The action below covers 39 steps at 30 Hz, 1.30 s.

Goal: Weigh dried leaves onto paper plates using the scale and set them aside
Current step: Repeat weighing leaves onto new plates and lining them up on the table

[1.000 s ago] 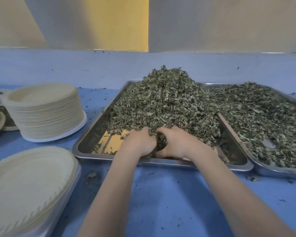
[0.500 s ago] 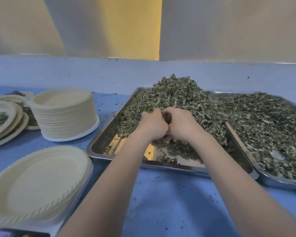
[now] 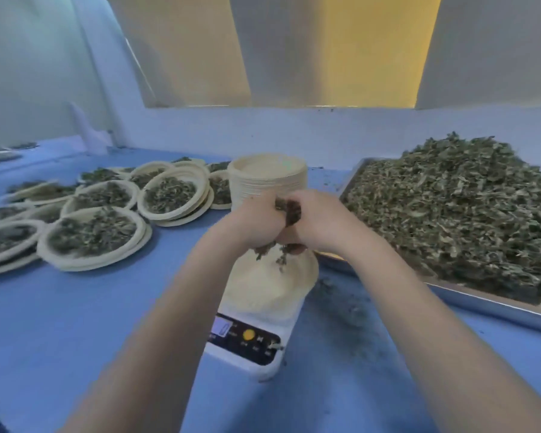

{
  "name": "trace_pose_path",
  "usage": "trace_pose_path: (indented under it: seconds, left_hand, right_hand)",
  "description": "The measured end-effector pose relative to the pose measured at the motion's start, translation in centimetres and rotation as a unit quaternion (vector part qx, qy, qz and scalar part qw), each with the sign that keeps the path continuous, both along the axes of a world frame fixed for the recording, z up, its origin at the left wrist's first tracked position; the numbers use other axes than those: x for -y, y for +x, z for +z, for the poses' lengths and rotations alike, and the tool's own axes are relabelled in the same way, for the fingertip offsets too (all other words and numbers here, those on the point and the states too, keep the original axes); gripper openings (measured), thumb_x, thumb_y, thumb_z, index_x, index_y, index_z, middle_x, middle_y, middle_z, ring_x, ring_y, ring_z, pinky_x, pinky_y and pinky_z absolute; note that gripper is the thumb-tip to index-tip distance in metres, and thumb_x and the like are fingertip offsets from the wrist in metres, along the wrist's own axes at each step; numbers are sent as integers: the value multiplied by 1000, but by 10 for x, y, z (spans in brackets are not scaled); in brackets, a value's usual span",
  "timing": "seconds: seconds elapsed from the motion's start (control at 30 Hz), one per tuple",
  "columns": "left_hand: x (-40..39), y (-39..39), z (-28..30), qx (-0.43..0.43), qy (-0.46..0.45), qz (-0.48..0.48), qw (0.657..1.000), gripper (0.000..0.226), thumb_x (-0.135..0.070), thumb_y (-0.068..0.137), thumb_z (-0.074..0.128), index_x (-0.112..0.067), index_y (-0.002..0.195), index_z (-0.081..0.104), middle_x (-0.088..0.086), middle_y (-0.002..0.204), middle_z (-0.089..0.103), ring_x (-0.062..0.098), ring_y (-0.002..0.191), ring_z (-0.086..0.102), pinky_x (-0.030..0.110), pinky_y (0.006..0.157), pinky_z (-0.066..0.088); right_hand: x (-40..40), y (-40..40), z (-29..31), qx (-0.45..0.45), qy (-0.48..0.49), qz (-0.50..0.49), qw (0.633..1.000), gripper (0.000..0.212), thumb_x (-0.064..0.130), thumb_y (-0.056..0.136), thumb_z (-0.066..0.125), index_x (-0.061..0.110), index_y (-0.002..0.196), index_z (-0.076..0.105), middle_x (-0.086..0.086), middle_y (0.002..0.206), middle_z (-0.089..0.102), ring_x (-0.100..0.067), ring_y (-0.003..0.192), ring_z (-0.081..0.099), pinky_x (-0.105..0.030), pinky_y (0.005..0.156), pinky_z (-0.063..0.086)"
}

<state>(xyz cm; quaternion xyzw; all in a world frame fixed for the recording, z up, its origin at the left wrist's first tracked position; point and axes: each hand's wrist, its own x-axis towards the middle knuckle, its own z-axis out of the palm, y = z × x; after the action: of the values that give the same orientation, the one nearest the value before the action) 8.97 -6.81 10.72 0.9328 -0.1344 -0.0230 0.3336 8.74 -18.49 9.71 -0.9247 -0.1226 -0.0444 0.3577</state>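
Observation:
My left hand [image 3: 256, 223] and my right hand [image 3: 320, 221] are cupped together around a handful of dried leaves [image 3: 289, 210], held above a paper plate [image 3: 275, 285]. That plate sits on a white scale [image 3: 247, 342] with a black panel and a yellow button. A few leaves dangle below my hands over the plate. The big heap of dried leaves [image 3: 456, 207] fills a steel tray [image 3: 481, 304] to the right.
A tall stack of paper plates [image 3: 267, 179] stands just behind my hands. Several plates filled with leaves [image 3: 94, 235] lie overlapping on the blue table [image 3: 75, 323] to the left. Leaf crumbs lie scattered between scale and tray.
Both hands lifted a handful of leaves out of the tray and carried it left, over the plate on the scale. My view turned left, bringing the filled plates into sight.

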Motion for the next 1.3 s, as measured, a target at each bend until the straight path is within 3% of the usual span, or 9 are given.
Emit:
trace_pose_path:
  seconds: [0.2, 0.3, 0.43, 0.57, 0.73, 0.87, 1.03, 1.17, 1.3]
  left_hand:
    - [-55, 1, -12, -42, -4, 2, 999, 49, -40, 97, 44, -35, 144, 33, -1, 145, 42, 18, 121, 49, 25, 86, 38]
    - [-66, 3, -11, -50, -49, 9, 998, 41, -37, 99, 39, -38, 140, 38, -4, 120, 51, 18, 90, 60, 29, 68, 46]
    - [-69, 11, -17, -2, -98, 42, 994, 30, -23, 98, 40, -32, 121, 57, -8, 103, 59, 31, 94, 64, 38, 79, 54]
    - [-69, 24, -27, 19, -209, 87, 974, 24, -12, 94, 44, -24, 104, 63, 3, 106, 64, 20, 79, 63, 41, 80, 55]
    - [-63, 23, -39, -4, -324, 53, 945, 23, -14, 97, 42, -24, 112, 57, -4, 118, 61, 4, 94, 65, 36, 88, 54]
    - [-60, 22, -43, 10, -310, 1, 951, 33, -10, 97, 39, -25, 124, 53, -4, 134, 52, 5, 108, 60, 34, 95, 49]
    - [-60, 18, -45, 88, -322, -11, 942, 37, -2, 96, 39, -29, 109, 60, -5, 153, 31, 5, 123, 51, 33, 107, 39]
    - [-66, 16, -52, 118, -331, 5, 936, 35, -6, 92, 48, -35, 105, 61, -11, 145, 41, 3, 112, 56, 17, 89, 48]
    - [-72, 18, -65, 93, -327, 49, 939, 32, -12, 89, 55, -36, 108, 63, -11, 116, 62, 4, 107, 57, 29, 92, 47]
  right_hand:
    - [-17, 3, -2, -68, -166, 15, 984, 56, 53, 68, 76, 30, 116, 59, 11, 84, 59, -11, 61, 63, -29, 64, 55]
    - [-16, 2, 8, -105, -158, 8, 982, 62, 59, 66, 75, 38, 121, 56, 16, 89, 54, -13, 72, 68, -27, 63, 57]
    - [-18, 3, 16, -73, -135, 7, 988, 41, 53, 75, 72, 41, 112, 59, 13, 90, 63, -3, 66, 66, -15, 47, 48]
    - [-22, 8, 10, 1, -106, 1, 994, 17, 46, 83, 65, 41, 100, 65, 11, 94, 65, -7, 74, 62, -26, 67, 50]
    - [-19, 9, 7, 28, -45, -14, 999, 8, 41, 83, 66, 38, 90, 69, 13, 85, 69, -5, 63, 66, -10, 43, 41]
    - [-14, 7, 9, 11, -47, -7, 999, 10, 43, 82, 66, 39, 91, 68, 12, 83, 70, -3, 62, 66, -11, 44, 43]
    - [-9, 9, 8, -12, -58, -5, 998, 13, 40, 85, 66, 36, 97, 68, 10, 87, 69, 4, 52, 62, -7, 38, 37]
    - [-10, 12, 4, -23, -76, 3, 997, 17, 43, 83, 67, 36, 99, 68, 11, 91, 69, 2, 61, 65, -11, 49, 45]
    - [-15, 13, 2, -20, -109, 24, 994, 28, 50, 79, 68, 39, 105, 67, 13, 95, 68, 3, 75, 64, -13, 60, 44]
